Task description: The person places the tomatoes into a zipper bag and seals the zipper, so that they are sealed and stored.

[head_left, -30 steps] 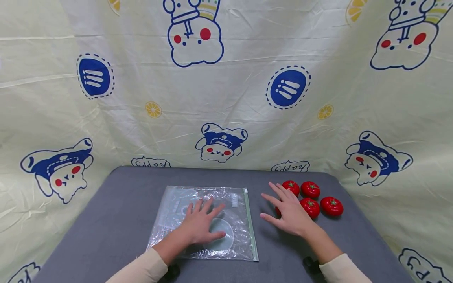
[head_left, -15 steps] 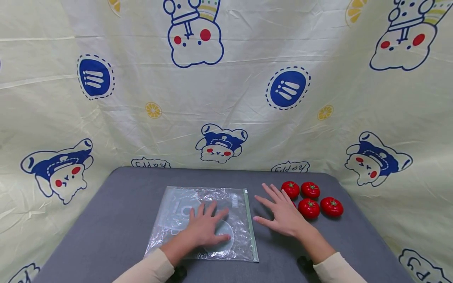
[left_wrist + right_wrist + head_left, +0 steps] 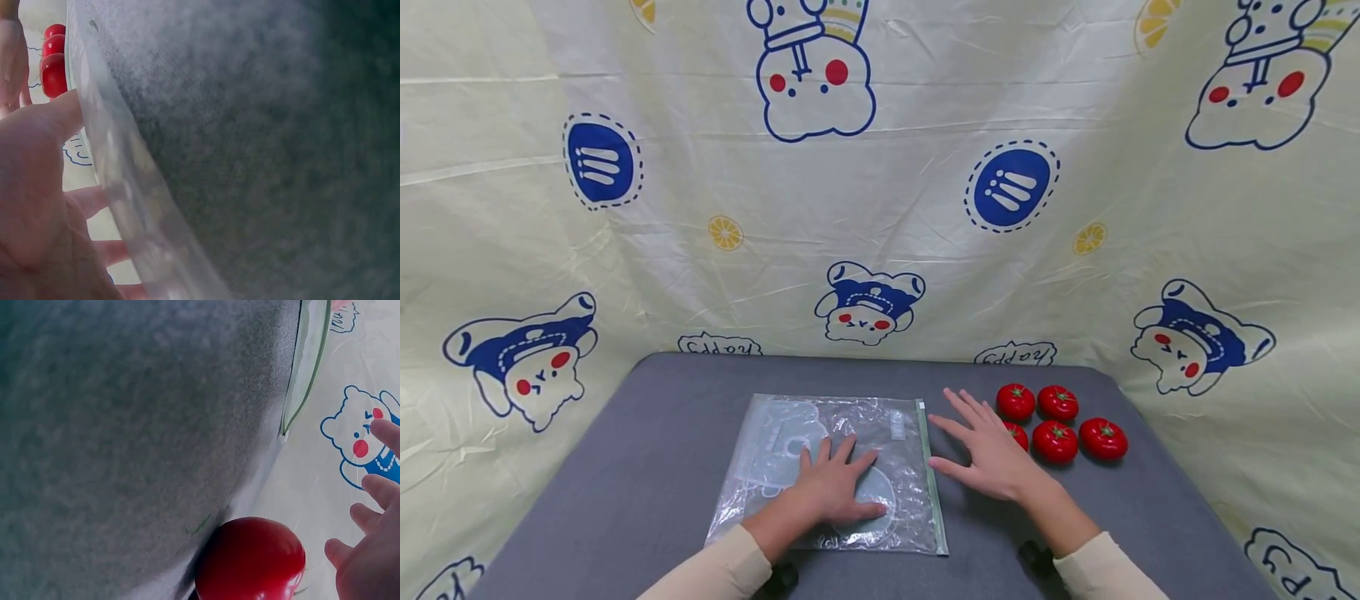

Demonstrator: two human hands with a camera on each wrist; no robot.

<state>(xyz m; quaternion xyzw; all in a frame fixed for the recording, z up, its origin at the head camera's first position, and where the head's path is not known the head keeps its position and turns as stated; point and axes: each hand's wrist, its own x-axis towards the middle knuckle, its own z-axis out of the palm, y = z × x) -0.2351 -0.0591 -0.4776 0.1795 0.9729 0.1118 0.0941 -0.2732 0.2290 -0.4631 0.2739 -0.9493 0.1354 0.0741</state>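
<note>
A clear plastic zip bag (image 3: 782,425) with a green zip edge lies flat on the grey table, pale printing on its face. My left hand (image 3: 831,492) is spread on the bag, fingertips touching it, as the left wrist view (image 3: 37,187) also shows. My right hand (image 3: 992,454) hovers with spread, straight fingers between the bag's zip edge and the tomatoes, holding nothing. Several red tomatoes stand in two rows at the right, among them a front tomato (image 3: 1055,442) and a rear one (image 3: 1016,402). One front tomato (image 3: 1018,435) is partly hidden by my right hand.
The grey table (image 3: 662,467) reaches back to a cream curtain (image 3: 925,200) with cartoon prints. The tomato (image 3: 1103,438) farthest right stands near the table's right edge. Dark wrist cameras sit under both forearms.
My right hand has moved left, away from the tomatoes and toward the bag's zip edge, uncovering more of them. My left hand has slid slightly right and toward me over the bag.
</note>
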